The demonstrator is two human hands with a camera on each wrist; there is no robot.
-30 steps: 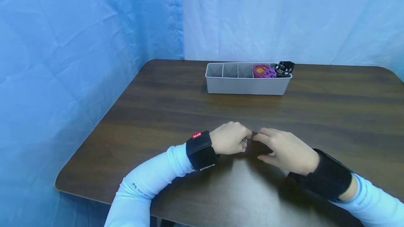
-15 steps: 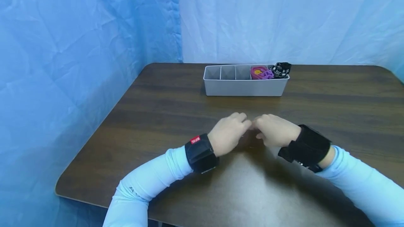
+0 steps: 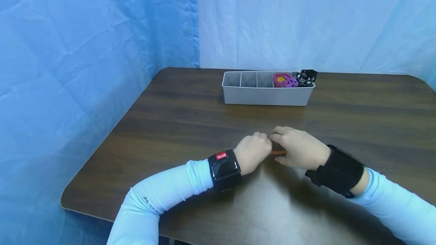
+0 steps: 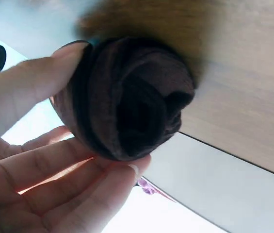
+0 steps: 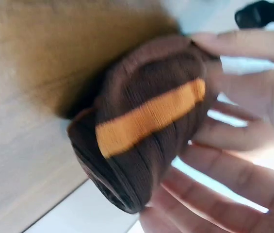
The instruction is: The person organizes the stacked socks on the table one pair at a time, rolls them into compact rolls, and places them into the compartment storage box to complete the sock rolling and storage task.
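Note:
A dark brown rolled sock (image 5: 170, 73) with an orange band is between my two hands just above the table. In the left wrist view its folded end, with a dark hollow, faces the camera. My left hand (image 3: 253, 152) holds one end between thumb and fingers. On the other end, my right hand (image 3: 303, 148) has its fingers and thumb bent round the ribbed side. From the head view the hands cover most of the sock, and only a thin strip of the orange band shows between them.
At the back of the brown table (image 3: 190, 112) stands a grey divided box (image 3: 267, 96). Its right compartments hold a purple and yellow rolled bundle (image 3: 284, 80) and a black-and-white one (image 3: 305, 77). Blue cloth (image 3: 85, 67) hangs behind and to the left.
Over the last second my right hand has moved left and slightly away from me. The left hand has turned, its knuckles now uppermost. The orange band has come into view between the hands.

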